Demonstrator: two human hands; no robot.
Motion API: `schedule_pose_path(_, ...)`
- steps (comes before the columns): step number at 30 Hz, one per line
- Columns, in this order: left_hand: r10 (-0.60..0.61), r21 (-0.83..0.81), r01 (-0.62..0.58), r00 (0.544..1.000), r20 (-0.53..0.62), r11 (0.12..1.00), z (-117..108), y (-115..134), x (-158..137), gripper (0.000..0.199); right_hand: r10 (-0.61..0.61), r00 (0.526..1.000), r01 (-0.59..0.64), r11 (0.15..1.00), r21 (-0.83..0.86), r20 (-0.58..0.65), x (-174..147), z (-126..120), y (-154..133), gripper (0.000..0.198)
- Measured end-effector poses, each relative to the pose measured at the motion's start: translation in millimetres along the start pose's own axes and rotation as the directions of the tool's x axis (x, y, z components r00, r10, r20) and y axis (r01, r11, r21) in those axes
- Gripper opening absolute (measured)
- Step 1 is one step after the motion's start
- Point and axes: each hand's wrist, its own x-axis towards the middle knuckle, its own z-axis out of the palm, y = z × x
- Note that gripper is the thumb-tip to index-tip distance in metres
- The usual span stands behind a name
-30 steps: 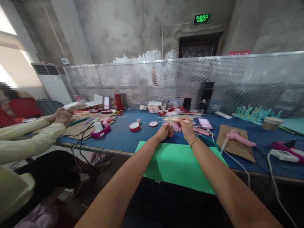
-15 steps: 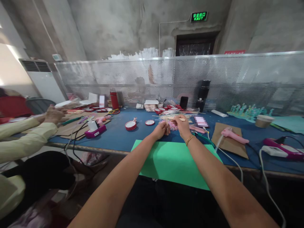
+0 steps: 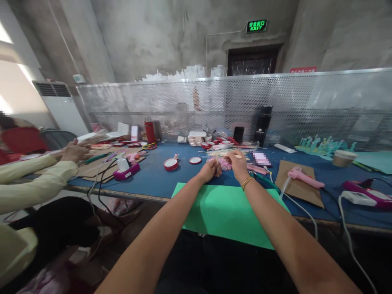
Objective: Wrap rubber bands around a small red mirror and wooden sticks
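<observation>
My left hand (image 3: 211, 170) is closed above the far edge of a green sheet (image 3: 226, 212); whatever its fingers hold is too small to name. To its right, my right hand (image 3: 238, 165) pinches a pale, slim stick (image 3: 237, 156) that lies across the fingers. Between and behind both hands sits a heap of pink shredded strands (image 3: 226, 164). Thin pale sticks (image 3: 214, 154) lie just beyond it on the blue table (image 3: 153, 175). Two round red-rimmed tins, a deeper one (image 3: 170, 164) and a flatter one (image 3: 195, 160), stand left of my left hand.
On the right, a pink glue gun (image 3: 306, 178) rests on cardboard (image 3: 283, 183), beside a purple power strip (image 3: 376, 196) and a paper cup (image 3: 344, 158). A black flask (image 3: 263, 124) stands behind. At left, a co-worker's hands (image 3: 75, 151) are over the table, near another power strip (image 3: 127, 171).
The whole view has shifted slightly right and down. My hands stay close together; a pale piece that showed upright between them is no longer clearly visible. The co-worker's hands have come closer together.
</observation>
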Motion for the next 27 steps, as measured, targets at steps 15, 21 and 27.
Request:
schedule_pose_path(15,0.019,0.007,-0.019,0.999,0.031,1.0,-1.6,-6.0,-0.6,0.029,0.006,1.0,-0.006,1.0,-0.007,0.001,-4.1,-0.2,-3.8,0.02)
schedule_pose_path(21,0.021,0.012,-0.021,0.999,0.031,1.0,-1.0,-7.8,-0.6,0.031,0.003,1.0,-0.003,1.0,-0.001,0.025,-3.8,-0.9,-0.7,0.019)
schedule_pose_path(27,0.0,-0.014,0.0,1.0,0.014,1.0,-0.3,-6.8,1.9,0.024,0.004,0.999,-0.004,1.0,0.009,-0.037,-1.4,-2.2,-3.0,0.017)
